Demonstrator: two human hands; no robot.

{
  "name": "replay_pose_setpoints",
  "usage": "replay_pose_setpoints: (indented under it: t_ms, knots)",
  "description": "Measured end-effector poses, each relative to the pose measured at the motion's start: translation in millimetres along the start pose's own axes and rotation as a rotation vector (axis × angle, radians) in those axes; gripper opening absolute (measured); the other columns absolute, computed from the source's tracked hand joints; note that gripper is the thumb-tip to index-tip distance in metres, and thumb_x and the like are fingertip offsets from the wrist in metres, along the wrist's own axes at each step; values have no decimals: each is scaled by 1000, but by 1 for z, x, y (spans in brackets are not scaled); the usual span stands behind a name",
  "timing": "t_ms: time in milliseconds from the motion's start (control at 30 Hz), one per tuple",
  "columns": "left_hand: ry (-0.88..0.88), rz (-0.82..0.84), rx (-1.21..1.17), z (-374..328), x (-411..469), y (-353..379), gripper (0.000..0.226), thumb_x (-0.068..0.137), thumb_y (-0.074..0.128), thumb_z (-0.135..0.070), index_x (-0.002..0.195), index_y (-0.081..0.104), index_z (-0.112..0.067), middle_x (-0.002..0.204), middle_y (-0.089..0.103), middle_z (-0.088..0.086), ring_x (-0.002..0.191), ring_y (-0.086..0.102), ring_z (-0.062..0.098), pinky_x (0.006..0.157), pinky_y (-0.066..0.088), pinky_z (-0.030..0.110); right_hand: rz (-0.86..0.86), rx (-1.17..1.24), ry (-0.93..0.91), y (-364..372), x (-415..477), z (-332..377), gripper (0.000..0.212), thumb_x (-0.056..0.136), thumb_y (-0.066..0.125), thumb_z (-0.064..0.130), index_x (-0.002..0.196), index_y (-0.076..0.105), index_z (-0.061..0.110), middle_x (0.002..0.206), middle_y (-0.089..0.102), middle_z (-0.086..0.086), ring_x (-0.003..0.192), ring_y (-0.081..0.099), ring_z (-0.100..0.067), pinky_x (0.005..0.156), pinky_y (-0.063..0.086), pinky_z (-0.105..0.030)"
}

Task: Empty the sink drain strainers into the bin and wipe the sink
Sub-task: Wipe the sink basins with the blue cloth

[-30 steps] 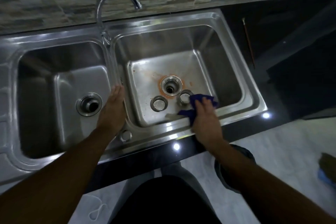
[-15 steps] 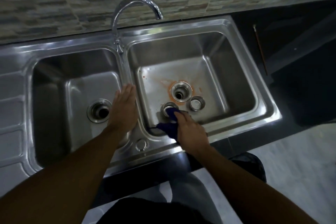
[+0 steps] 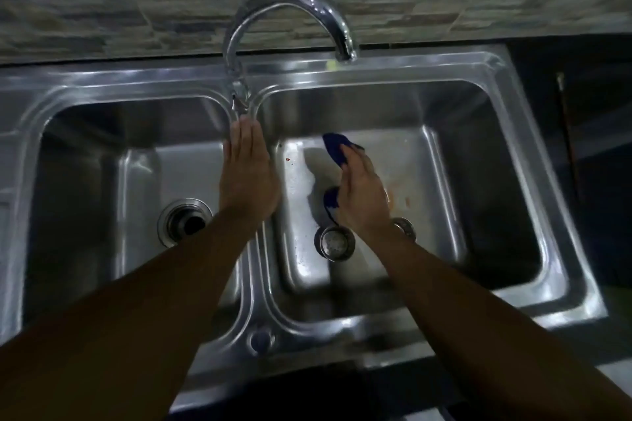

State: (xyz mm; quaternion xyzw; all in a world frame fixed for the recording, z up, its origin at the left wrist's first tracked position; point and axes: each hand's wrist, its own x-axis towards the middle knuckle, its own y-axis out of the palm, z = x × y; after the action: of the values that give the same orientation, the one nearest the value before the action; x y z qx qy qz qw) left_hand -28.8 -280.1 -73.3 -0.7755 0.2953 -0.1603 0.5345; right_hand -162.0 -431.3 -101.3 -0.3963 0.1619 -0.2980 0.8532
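Over the right basin (image 3: pixel 441 167), right hand (image 3: pixel 363 196) around a blue cloth (image 3: pixel 336 148)

Figure: counted contents. One steel sink (image 3: pixel 410 62) with two basins, left (image 3: pixel 85 181) and right (image 3: pixel 478 198). One curved tap (image 3: pixel 290 2). Two loose strainers in the right basin, one (image 3: pixel 337 243) in full view and one (image 3: pixel 407 228) (half hidden behind the wrist). One open drain (image 3: pixel 184 222). One cloth (image 3: pixel 335 147) (dark blue). Two hands: left hand (image 3: pixel 248 178), right hand (image 3: pixel 362 195). One round cap (image 3: pixel 260 340) on the front rim.
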Motion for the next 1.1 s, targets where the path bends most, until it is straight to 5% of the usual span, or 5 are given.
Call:
replay_pose_setpoints:
  t_ms: [233, 567, 867, 1000, 1100]
  knots:
    - [-32, -114, 1, -1, 4, 15, 64, 99, 13, -26, 157, 17, 2, 166, 14, 21, 156, 7, 31, 128, 11, 47, 404, -276, -155, 93, 72, -1, 63, 104, 41, 41, 159, 23, 18, 168, 10, -11, 154, 0, -38, 124, 7, -54]
    - [-37, -86, 50, -4, 7, 14, 63, 99, 21, -20, 158, 12, 2, 167, 6, 21, 157, 2, 31, 128, 11, 49, 426, -459, -324, 125, 76, -48, 95, 81, 61, 11, 161, 11, 25, 169, 3, 0, 156, 5, -27, 123, 3, -48]
    - [-20, -167, 61, -1, 7, 21, 66, 92, 25, -11, 156, 17, 4, 165, 15, 24, 156, 10, 34, 125, 18, 52, 269, -493, 343, -19, 102, -194, 84, 89, 48, 0, 161, 11, 24, 169, -2, -3, 155, -2, -32, 121, 5, -63]
    - [-13, -172, 57, -2, 7, 21, 66, 92, 24, -11, 156, 16, 4, 165, 14, 24, 156, 9, 33, 126, 17, 52, 148, -499, 552, 12, 115, -159, 74, 97, 47, 12, 160, 11, 17, 168, 2, -9, 154, 3, -35, 119, 14, -62]
    - [-23, -164, 52, -3, 8, 20, 67, 92, 27, -9, 157, 14, 4, 166, 12, 22, 156, 7, 32, 127, 15, 50, 123, -496, 462, 72, 109, -93, 78, 96, 50, 23, 160, 6, 12, 168, 1, -11, 154, 6, -35, 118, 21, -60]
